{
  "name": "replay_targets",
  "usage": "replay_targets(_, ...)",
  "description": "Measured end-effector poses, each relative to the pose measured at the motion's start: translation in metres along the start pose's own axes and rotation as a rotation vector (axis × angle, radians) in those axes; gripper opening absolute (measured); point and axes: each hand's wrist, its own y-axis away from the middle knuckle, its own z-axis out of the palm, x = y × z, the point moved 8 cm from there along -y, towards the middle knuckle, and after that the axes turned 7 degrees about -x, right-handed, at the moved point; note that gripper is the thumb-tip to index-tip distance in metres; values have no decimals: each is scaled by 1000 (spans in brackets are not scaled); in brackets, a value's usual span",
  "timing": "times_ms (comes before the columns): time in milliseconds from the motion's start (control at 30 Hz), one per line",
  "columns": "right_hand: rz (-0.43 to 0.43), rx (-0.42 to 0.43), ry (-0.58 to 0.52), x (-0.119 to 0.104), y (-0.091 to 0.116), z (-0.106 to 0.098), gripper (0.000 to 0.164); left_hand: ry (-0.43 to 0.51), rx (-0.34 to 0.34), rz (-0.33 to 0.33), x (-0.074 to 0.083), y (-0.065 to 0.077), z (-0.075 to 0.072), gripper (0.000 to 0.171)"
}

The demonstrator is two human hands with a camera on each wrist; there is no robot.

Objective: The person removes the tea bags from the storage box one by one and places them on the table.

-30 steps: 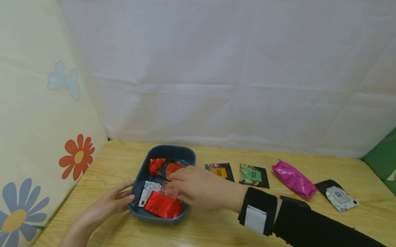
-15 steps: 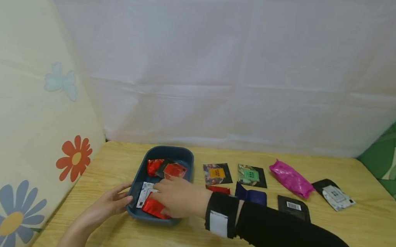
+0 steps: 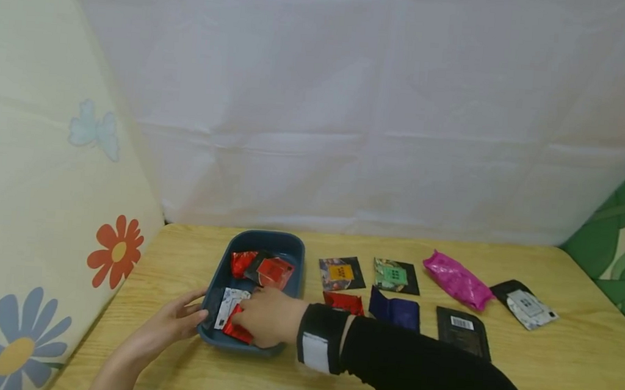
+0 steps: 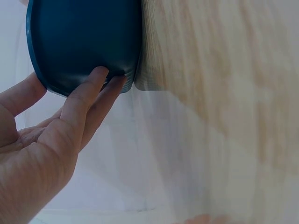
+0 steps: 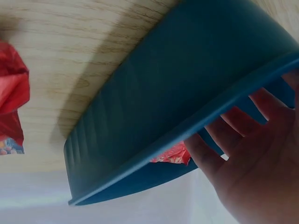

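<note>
A dark blue plastic bin point(image 3: 267, 240) stands on the table. Inside it lie a small red pouch point(image 3: 241, 264), a black packet with a red label point(image 3: 276, 272), a white patterned packet point(image 3: 226, 310) and a shiny red pouch point(image 3: 237, 330) near the front. My left hand point(image 3: 173, 320) touches the bin's left side; the left wrist view shows the thumb at the rim and nearly straight fingers along the outer wall. My right hand point(image 3: 270, 317) reaches over the right rim, covering part of the front red pouch. In the right wrist view its spread fingers point(image 5: 201, 151) go inside, fingertips hidden.
Right of the bin lie packets with orange point(image 3: 342, 273) and green point(image 3: 396, 276) labels, a pink pouch point(image 3: 458, 280) and a black-and-white packet point(image 3: 525, 305). Nearer are red point(image 3: 344, 302), dark blue point(image 3: 399, 312) and barcoded black point(image 3: 464, 332) packets, partly behind the sleeve.
My right hand has moved from the bin's right middle toward its front, over the shiny red pouch. The forearm shift uncovers red, blue and black packets. My left hand stays at the bin.
</note>
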Motion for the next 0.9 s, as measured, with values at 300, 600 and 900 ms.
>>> replay_targets(300,21,-53,-94,4,-9,6,50,-2,7,-9,0,-1,0,66)
replay_targets(600,14,-53,-144,6,-8,9,49,-6,36,-40,-2,-1,0,64)
replay_targets(900,24,12,-117,8,-9,1,43,-2,32,-39,-2,0,0,66)
